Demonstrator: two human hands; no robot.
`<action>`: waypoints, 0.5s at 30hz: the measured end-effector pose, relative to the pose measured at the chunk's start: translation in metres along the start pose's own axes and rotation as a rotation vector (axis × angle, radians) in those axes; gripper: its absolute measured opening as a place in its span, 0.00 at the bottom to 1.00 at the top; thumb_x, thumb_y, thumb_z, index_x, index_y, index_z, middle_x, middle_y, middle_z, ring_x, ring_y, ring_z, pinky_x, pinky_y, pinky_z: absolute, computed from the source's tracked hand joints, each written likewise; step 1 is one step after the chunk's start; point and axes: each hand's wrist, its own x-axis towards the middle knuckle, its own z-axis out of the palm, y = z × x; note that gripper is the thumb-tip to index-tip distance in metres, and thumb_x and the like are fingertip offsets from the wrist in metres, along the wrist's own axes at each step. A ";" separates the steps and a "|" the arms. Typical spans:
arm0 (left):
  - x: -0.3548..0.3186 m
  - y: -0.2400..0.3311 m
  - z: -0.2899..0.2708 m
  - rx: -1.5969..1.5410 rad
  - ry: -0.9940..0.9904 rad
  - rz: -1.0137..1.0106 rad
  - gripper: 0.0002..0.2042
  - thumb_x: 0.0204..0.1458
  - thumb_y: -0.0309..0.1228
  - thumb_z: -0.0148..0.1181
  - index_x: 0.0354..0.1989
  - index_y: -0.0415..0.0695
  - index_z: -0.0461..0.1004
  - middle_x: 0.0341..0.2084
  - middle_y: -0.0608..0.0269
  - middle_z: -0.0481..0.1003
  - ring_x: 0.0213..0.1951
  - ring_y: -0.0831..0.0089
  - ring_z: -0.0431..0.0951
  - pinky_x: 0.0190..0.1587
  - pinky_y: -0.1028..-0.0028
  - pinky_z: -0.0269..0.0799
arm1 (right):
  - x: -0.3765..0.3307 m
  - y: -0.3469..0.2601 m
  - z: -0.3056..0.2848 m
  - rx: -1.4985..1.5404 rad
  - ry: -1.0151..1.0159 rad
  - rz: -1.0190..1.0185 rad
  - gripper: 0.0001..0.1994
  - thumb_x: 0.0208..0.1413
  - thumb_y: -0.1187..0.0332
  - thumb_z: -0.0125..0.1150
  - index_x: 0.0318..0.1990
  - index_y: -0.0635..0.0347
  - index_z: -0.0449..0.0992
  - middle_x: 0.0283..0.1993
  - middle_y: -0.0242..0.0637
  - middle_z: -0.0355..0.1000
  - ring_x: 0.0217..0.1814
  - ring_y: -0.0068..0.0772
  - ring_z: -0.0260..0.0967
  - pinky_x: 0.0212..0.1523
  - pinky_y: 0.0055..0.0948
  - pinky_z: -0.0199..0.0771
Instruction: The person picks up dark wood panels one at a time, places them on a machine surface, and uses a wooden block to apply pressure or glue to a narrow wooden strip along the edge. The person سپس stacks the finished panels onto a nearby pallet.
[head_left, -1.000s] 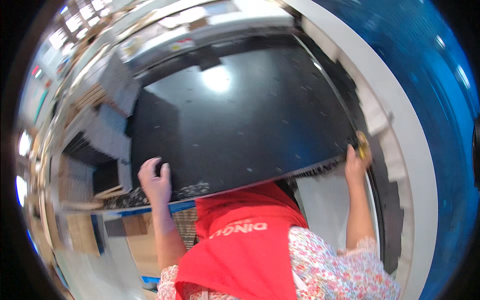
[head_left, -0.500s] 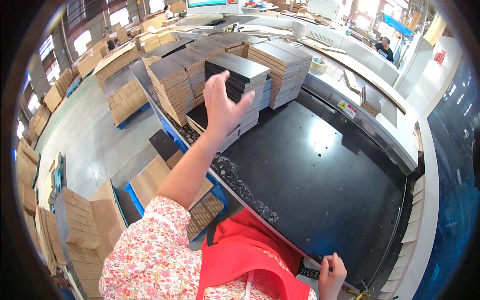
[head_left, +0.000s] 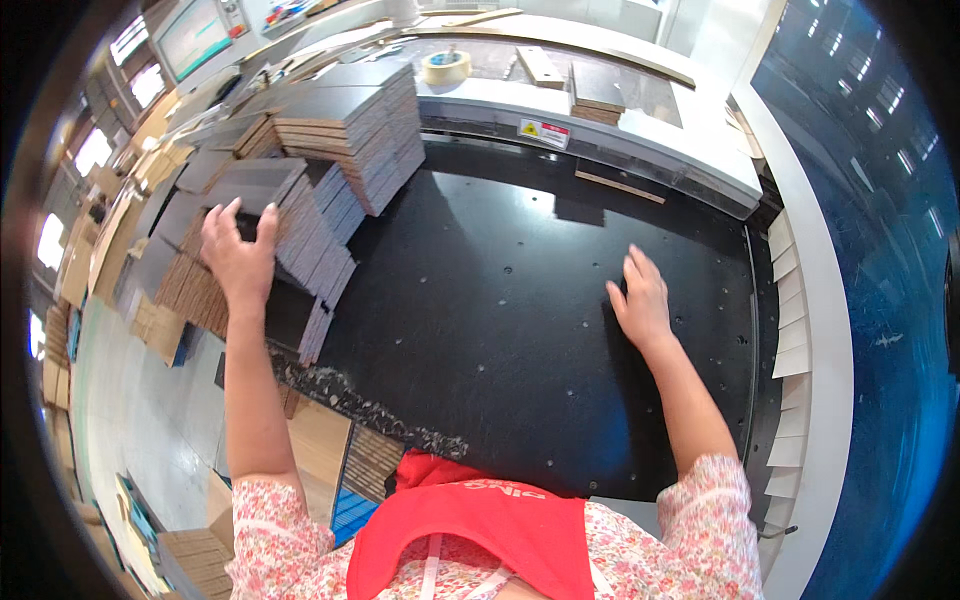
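Note:
My left hand [head_left: 240, 255] is raised at the near stack of dark-faced boards [head_left: 262, 180], its fingers curved and apart with nothing visible between them. I cannot tell whether it touches the boards. Layered, chipboard-like edges show on this stack. Just behind it stands a taller stack of similar boards [head_left: 385, 130]. My right hand [head_left: 642, 297] is open above the black machine table [head_left: 480, 330], its fingers pointing away from me and holding nothing. Small holes dot the table's shiny surface.
Along the far side runs a white machine beam [head_left: 680, 175], carrying a tape roll [head_left: 446, 67] and small board pieces [head_left: 598, 92]. A thin strip [head_left: 620, 183] lies beneath it. Chips litter the table's near-left edge. A blue panel [head_left: 860, 300] stands at the right.
My view has swung to the right. The right hand has gone from the table's near edge to above its surface. The left hand stays raised by the stacks, fingers still apart.

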 end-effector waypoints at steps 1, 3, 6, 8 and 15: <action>-0.001 0.004 -0.001 -0.001 -0.018 -0.007 0.30 0.54 0.53 0.63 0.58 0.43 0.72 0.62 0.46 0.65 0.65 0.50 0.62 0.68 0.55 0.53 | 0.019 0.013 0.011 -0.077 -0.005 0.005 0.25 0.55 0.64 0.67 0.58 0.67 0.71 0.69 0.49 0.61 0.72 0.48 0.58 0.67 0.46 0.61; -0.003 0.002 -0.007 0.005 -0.057 -0.006 0.30 0.56 0.52 0.61 0.60 0.43 0.71 0.65 0.49 0.64 0.67 0.52 0.59 0.70 0.56 0.50 | 0.056 0.038 0.038 -0.202 0.014 -0.002 0.27 0.55 0.60 0.66 0.59 0.64 0.71 0.72 0.46 0.59 0.75 0.44 0.54 0.68 0.45 0.58; -0.003 0.006 -0.010 0.031 -0.107 0.014 0.30 0.59 0.53 0.58 0.62 0.43 0.69 0.66 0.52 0.63 0.68 0.53 0.58 0.71 0.56 0.48 | 0.106 0.066 0.065 -0.352 0.031 0.011 0.28 0.56 0.57 0.64 0.61 0.61 0.71 0.73 0.42 0.58 0.76 0.41 0.52 0.69 0.46 0.55; -0.001 0.004 -0.019 0.046 -0.121 0.041 0.30 0.59 0.53 0.58 0.62 0.43 0.68 0.66 0.51 0.63 0.68 0.53 0.57 0.71 0.56 0.48 | 0.133 0.066 0.072 -0.404 -0.035 0.037 0.25 0.59 0.55 0.60 0.60 0.57 0.71 0.72 0.37 0.60 0.76 0.36 0.53 0.70 0.49 0.54; -0.061 -0.025 -0.054 -0.092 0.000 -0.133 0.32 0.59 0.48 0.61 0.66 0.40 0.63 0.65 0.48 0.62 0.67 0.52 0.59 0.70 0.57 0.51 | 0.115 0.032 0.066 -0.227 -0.040 -0.125 0.19 0.58 0.60 0.61 0.54 0.57 0.77 0.64 0.36 0.70 0.69 0.36 0.63 0.70 0.48 0.56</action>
